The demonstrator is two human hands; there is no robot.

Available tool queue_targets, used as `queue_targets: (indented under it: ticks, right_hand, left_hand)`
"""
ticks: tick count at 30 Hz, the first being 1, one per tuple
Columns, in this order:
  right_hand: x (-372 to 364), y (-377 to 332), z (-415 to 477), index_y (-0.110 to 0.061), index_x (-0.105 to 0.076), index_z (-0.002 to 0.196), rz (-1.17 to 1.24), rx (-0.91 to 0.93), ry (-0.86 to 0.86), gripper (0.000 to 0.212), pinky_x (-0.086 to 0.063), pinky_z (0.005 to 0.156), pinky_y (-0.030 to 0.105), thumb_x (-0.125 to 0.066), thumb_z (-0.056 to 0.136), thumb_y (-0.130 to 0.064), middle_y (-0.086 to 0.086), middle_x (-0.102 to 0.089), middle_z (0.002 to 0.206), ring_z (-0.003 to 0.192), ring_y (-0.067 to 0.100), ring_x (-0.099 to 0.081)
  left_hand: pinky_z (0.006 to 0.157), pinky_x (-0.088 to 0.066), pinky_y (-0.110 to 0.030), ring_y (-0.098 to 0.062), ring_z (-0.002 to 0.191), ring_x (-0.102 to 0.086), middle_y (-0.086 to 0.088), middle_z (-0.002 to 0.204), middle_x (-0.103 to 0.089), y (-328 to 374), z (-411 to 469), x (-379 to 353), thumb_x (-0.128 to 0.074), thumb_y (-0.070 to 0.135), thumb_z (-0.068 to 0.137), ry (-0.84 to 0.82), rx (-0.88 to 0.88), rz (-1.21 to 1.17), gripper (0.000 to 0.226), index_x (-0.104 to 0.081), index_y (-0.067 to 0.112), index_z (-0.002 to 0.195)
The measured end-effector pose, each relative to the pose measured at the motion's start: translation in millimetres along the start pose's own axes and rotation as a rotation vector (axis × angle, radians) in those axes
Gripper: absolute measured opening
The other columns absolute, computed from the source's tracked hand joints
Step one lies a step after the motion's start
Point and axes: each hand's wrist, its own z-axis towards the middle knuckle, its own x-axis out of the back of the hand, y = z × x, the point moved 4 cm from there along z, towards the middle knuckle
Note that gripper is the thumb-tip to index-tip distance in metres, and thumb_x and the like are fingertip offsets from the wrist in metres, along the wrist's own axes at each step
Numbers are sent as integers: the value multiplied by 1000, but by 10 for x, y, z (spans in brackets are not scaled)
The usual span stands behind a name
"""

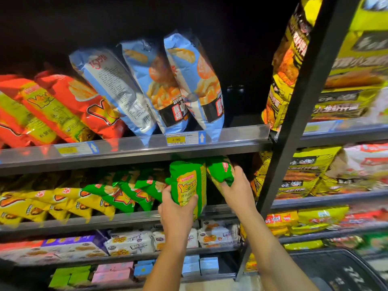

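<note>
Two bags held, frame centre, on middle shelf (126, 220): left hand (178, 208) curls round upright green bag (190, 183); right hand (238, 189) grips tilted green bag (220, 170) just beside it. Risk: tops snag under upper shelf (231, 148); leaning green row (126, 192) at left slumps into the gap.

Dim overhead, black behind the top shelf (126, 159). Tiered in grey metal, fronted by a clear price rail (241, 133) with a yellow price tag (176, 139). Split at right by a black upright post (294, 114). Packed with blue bags (168, 87), red bags (88, 101), yellow bags (31, 204); white packets (130, 244) and pastel boxes (113, 271) lower down.
</note>
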Motion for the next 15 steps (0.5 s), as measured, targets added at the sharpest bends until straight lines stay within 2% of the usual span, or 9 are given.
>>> queue_targets:
  ticks: [1, 3, 5, 8, 9, 12, 14, 15]
  right_hand:
    - [50, -13, -42, -23, -49, 135, 26, -2, 4, 47, -49, 80, 31, -75, 95, -25, -4, -62, 124, 109, 14, -60]
    - [140, -13, -157, -26, -43, 148, 66, -9, 23, 61, -53, 92, 36, -74, 95, -30, -7, -62, 131, 117, 14, -60]
    - [221, -7, -306, -28, -41, 151, 105, -16, 41, 64, -52, 95, 34, -73, 95, -31, -8, -62, 132, 119, 13, -60]
    - [310, 18, -499, -28, -42, 150, 123, -43, 58, 64, -52, 91, 32, -73, 95, -32, -8, -64, 130, 117, 12, -63]
    - [330, 32, -548, -28, -42, 150, 122, -47, 65, 64, -52, 91, 32, -73, 95, -32, -8, -65, 129, 116, 12, -63]
    - [390, 41, -687, -27, -43, 149, 118, -45, 72, 61, -50, 83, 23, -72, 96, -30, -7, -66, 128, 113, 11, -64]
    - [416, 56, -758, -27, -43, 150, 103, -43, 73, 61, -45, 77, 11, -72, 97, -29, -8, -65, 129, 113, 8, -63]
    - [429, 61, -789, -26, -42, 151, 98, -47, 77, 61, -44, 75, 6, -72, 97, -29, -8, -65, 130, 114, 7, -63]
  left_hand:
    - [103, -50, -45, -26, 123, -57, -1, 119, -64, 9, -5, -27, -81, 64, 68, 16, 3, 23, 89, -41, 39, 143]
    - [97, -43, -39, -30, 128, -48, -5, 119, -55, 36, 8, -105, -87, 46, 80, 38, 37, 19, 83, -43, 31, 148]
    - [95, -46, -39, -32, 125, -53, -9, 123, -60, 74, 30, -216, -88, 40, 81, 35, 32, -24, 84, -43, 26, 150]
    - [100, -54, -50, -33, 120, -62, -7, 125, -68, 89, 51, -420, -85, 57, 67, 36, 59, -101, 91, -44, 31, 144]
    - [99, -55, -53, -33, 118, -63, -7, 123, -69, 87, 58, -484, -85, 57, 66, 49, 74, -120, 88, -45, 32, 141]
    - [101, -53, -46, -29, 113, -65, -5, 122, -69, 173, 50, -629, -91, 34, 76, 102, 77, -207, 72, -48, 26, 133]
    - [102, -49, -38, -25, 110, -64, -4, 122, -66, 189, 78, -740, -92, 23, 79, 111, 91, -270, 71, -50, 18, 136]
    - [104, -50, -41, -26, 111, -65, -5, 123, -65, 184, 102, -798, -93, 23, 78, 114, 105, -288, 74, -50, 16, 137]
